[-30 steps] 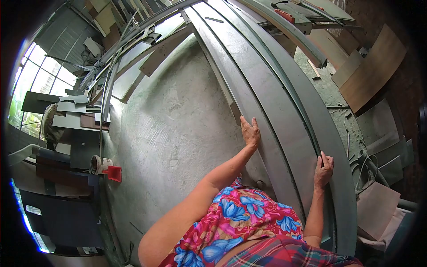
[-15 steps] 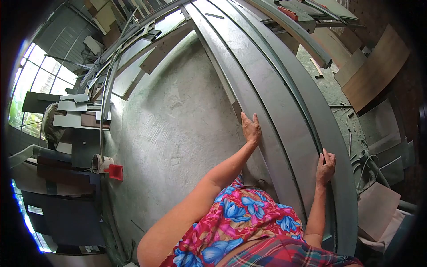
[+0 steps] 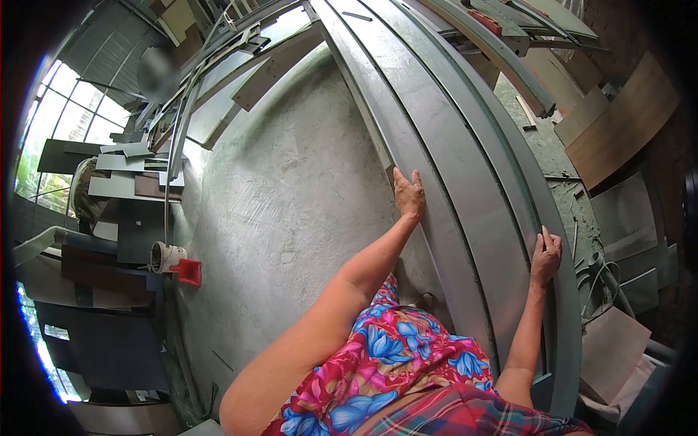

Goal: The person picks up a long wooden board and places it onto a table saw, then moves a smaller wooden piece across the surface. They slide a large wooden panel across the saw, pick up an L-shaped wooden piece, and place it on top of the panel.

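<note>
Long grey panels (image 3: 443, 182) run side by side away from me, with narrow dark gaps between them. My left hand (image 3: 409, 198) is at the left edge of the nearest panel, its thumb on the top face and its fingers bent over the side, partly hidden. Farther right, my right hand (image 3: 547, 258) holds the raised lip of the rightmost grey panel (image 3: 561, 320) between thumb and fingers. A short dark strip (image 3: 356, 16) lies on the panels near their far end.
On the concrete floor (image 3: 283, 182) to my left stand a white bucket (image 3: 166, 257) and a red dustpan (image 3: 190, 272). Stacked boards (image 3: 102, 320) line the left side. Metal bars (image 3: 182, 131) rise at the far left. Brown boards (image 3: 625, 120) lean at right.
My right hand has slid forward and slightly right along the panel lip. My left hand stays at its edge. The view has tilted a little, and a grey blur has appeared at upper left.
</note>
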{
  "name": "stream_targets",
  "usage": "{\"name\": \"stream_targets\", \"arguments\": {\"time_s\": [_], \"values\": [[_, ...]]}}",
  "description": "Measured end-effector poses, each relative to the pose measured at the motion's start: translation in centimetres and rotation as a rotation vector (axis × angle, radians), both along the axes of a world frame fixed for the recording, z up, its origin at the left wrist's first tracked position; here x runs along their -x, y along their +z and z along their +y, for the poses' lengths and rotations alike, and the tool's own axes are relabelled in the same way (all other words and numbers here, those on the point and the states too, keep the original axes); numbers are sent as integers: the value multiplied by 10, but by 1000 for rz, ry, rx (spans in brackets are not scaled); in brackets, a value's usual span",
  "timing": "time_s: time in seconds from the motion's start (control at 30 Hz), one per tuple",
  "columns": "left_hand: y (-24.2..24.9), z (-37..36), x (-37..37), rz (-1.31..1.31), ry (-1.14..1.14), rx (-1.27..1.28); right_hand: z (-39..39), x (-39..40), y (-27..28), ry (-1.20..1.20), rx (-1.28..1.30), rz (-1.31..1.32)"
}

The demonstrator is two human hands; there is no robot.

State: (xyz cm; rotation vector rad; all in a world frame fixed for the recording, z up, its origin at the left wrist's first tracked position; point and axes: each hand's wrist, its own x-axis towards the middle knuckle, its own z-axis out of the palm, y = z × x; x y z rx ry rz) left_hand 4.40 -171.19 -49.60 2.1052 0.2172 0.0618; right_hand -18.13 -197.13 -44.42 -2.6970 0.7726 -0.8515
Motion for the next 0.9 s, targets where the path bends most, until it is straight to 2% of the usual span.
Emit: {"name": "stream_targets", "arguments": {"time_s": [0.37,0.5,0.77,0.9], "values": [[12,7,-43,8,27,-8,-36,-44,-5,80,-20,3],[9,7,-62,-55,46,-13,-38,-64,-6,94,-38,-8],[1,14,-104,-32,27,-38,-30,-102,-5,57,-66,0],[14,15,-119,40,25,-15,-30,-122,-10,46,-73,5]]}}
